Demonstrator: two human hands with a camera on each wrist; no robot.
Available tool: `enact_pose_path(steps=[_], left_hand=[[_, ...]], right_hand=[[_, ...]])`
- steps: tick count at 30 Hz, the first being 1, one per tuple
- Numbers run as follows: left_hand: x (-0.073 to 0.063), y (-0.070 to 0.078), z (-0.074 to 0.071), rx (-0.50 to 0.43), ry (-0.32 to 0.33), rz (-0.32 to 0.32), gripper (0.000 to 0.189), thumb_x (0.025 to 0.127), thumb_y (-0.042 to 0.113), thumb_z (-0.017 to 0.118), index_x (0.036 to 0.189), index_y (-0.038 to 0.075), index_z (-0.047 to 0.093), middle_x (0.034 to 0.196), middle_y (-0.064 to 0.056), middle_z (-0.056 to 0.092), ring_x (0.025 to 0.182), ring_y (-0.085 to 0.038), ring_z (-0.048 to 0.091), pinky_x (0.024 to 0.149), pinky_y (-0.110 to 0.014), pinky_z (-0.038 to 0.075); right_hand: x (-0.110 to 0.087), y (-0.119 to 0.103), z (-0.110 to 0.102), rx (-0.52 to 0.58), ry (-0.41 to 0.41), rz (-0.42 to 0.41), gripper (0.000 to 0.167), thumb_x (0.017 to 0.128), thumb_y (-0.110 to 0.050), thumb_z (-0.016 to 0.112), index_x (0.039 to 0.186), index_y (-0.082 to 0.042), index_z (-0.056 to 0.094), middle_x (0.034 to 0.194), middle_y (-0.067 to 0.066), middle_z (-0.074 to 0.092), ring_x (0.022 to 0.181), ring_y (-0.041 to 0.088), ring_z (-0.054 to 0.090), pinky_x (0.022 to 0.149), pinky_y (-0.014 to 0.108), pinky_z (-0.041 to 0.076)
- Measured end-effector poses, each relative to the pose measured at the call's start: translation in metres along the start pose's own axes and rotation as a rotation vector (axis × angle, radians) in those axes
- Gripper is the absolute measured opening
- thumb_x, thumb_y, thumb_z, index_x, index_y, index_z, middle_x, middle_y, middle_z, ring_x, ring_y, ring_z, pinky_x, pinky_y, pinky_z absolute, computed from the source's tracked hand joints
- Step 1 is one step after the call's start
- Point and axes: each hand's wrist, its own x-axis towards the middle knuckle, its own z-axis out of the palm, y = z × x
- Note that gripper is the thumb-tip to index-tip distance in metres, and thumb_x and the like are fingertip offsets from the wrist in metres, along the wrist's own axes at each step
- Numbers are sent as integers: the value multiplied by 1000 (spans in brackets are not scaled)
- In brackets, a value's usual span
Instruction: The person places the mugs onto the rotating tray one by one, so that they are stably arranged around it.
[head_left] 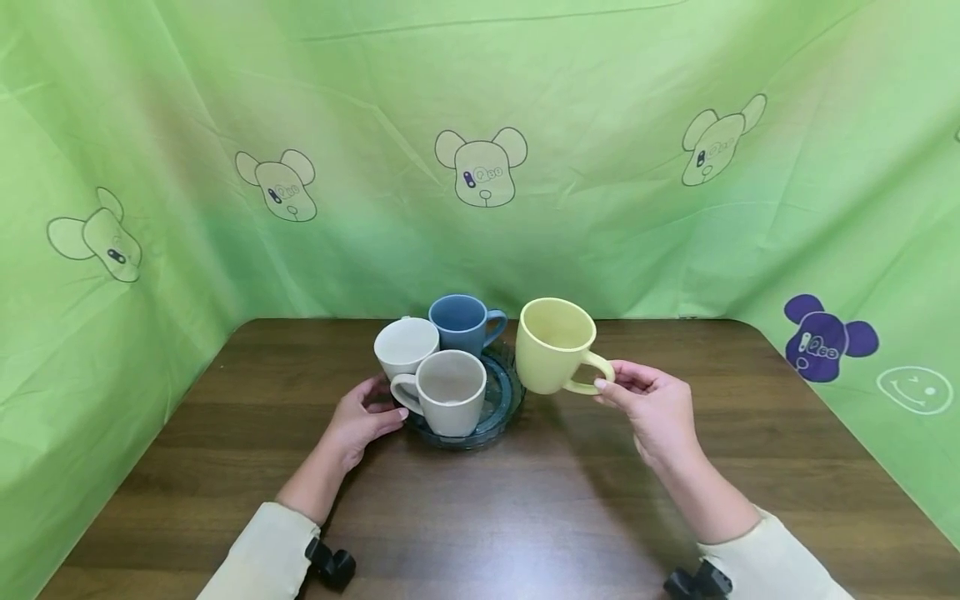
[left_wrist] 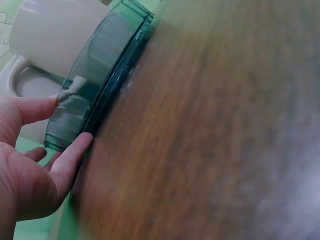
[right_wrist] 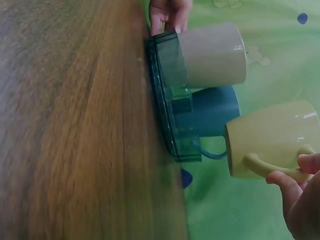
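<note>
A yellow mug (head_left: 553, 350) hangs upright in the air beside the right part of a round, clear blue-green tray (head_left: 491, 433). My right hand (head_left: 660, 408) pinches its handle between thumb and fingers. On the tray stand a white mug (head_left: 405, 343), a blue mug (head_left: 459, 323) with its handle to the right, and a greyish-beige mug (head_left: 452, 396) with its handle to the left. At the tray's left side, my left hand (head_left: 363, 423) holds the edge, its thumb at the rim; the left wrist view shows fingers (left_wrist: 70, 162) low against the wall.
All this is on a brown wood-grain table (head_left: 465, 517). A green cloth (head_left: 585, 225) printed with bear heads hangs behind and at both sides. Black wrist devices (head_left: 330, 565) sit at both cream sleeves (head_left: 262, 554).
</note>
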Motion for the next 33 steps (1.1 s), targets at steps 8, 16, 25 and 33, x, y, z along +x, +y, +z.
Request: enact_pose_path(steps=[8, 16, 25, 33], left_hand=[[-2, -1, 1, 1, 10, -1, 76, 81, -17, 66, 148, -2, 33, 130, -22, 41, 104, -29, 56, 74, -28, 59], [-3, 0, 1, 34, 2, -19, 81, 79, -15, 70, 149, -1, 32, 126, -19, 39, 100, -26, 55, 74, -28, 59], [-3, -2, -3, 55, 0, 5, 73, 78, -12, 71, 144, -4, 40, 125, -21, 43, 105, -30, 56, 75, -24, 58], [3, -2, -18, -7, -60, -6, 64, 82, -14, 66, 140, -11, 40, 121, -21, 52, 91, -14, 63, 79, -26, 58]], right_hand=[[4, 9, 15, -15, 8, 16, 32, 77, 22, 65, 80, -8, 72, 72, 1, 67, 66, 9, 66, 64, 25, 60], [10, 17, 28, -32, 34, 46, 31, 77, 23, 65, 80, -7, 71, 71, 1, 65, 66, 9, 64, 64, 25, 60], [16, 26, 39, -58, 38, 65, 20, 77, 22, 66, 93, 10, 66, 72, 2, 68, 67, 9, 65, 65, 25, 60], [16, 32, 44, -75, 46, 69, 22, 77, 21, 67, 98, 16, 64, 73, 2, 67, 65, 9, 65, 63, 24, 59]])
